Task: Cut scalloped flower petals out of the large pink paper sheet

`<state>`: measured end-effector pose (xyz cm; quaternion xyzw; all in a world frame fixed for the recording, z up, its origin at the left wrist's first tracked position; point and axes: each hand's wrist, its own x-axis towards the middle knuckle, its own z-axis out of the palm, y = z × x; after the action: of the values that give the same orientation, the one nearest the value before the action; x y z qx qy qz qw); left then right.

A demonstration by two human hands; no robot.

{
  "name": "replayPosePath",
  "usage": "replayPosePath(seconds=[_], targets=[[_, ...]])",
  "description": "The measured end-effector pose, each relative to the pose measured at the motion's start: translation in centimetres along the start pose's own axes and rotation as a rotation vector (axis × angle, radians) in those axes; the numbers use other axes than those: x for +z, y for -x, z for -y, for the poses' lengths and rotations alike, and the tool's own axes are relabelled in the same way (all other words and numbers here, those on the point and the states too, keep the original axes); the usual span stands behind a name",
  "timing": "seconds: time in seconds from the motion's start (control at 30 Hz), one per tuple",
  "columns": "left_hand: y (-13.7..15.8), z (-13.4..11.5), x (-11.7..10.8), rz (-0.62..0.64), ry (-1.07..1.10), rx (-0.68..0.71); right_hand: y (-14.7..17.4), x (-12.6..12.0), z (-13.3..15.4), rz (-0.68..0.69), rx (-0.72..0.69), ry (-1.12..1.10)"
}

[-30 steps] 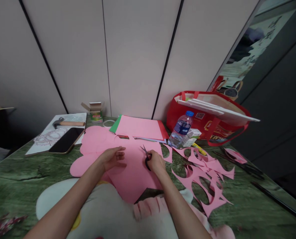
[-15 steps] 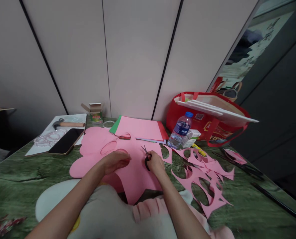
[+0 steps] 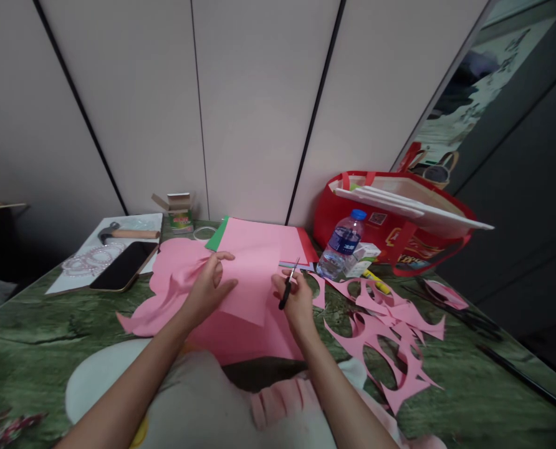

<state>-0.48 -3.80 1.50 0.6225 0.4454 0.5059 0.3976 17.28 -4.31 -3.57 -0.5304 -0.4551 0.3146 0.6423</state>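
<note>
A pale pink paper sheet (image 3: 252, 290) is raised and tilted in front of me. My left hand (image 3: 206, 290) grips its left side, thumb and forefinger lying along the paper. My right hand (image 3: 298, 299) holds black-handled scissors (image 3: 287, 288), blades pointing up, with the thumb close to the sheet's right edge. Rounded pink paper pieces (image 3: 170, 262) lie left of and partly under my left hand, and one cut scrap (image 3: 142, 323) reaches out beside my forearm. More pink paper (image 3: 259, 346) lies below the raised sheet.
Pink offcuts (image 3: 399, 368) with oval holes spread on the right, near a water bottle (image 3: 341, 246), a yellow glue stick (image 3: 376, 282) and a red bag (image 3: 334, 199). A phone (image 3: 124, 266), a hammer (image 3: 133, 234) and an opened small box (image 3: 181, 215) sit on the left.
The pink sheet has been lifted and turned upward between my hands. My left hand has come up onto its edge. The scissors have swung to tilt the other way in my right hand.
</note>
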Motion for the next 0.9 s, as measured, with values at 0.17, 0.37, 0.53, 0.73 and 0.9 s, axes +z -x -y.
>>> replayPosePath(seconds=[0.17, 0.37, 0.53, 0.73, 0.9], targets=[[0.1, -0.4, 0.6, -0.207, 0.122, -0.006, 1.5, 1.3, 1.2, 0.169, 0.085, -0.129], [0.0, -0.7, 0.5, -0.258, 0.430, -0.103, 1.4, 0.8, 1.6, 0.084, 0.023, -0.186], [0.6, -0.9, 0.3, -0.059, 0.586, -0.297, 1.3, 0.5, 1.7, 0.047, -0.048, -0.176], [1.5, -1.1, 1.0, 0.279, 0.540, -0.501, 1.6, 0.8, 2.2, 0.123, -0.051, -0.179], [1.4, -1.5, 0.9, -0.014, 0.054, -0.329, 1.8, 1.1, 2.2, 0.249, 0.002, -0.196]])
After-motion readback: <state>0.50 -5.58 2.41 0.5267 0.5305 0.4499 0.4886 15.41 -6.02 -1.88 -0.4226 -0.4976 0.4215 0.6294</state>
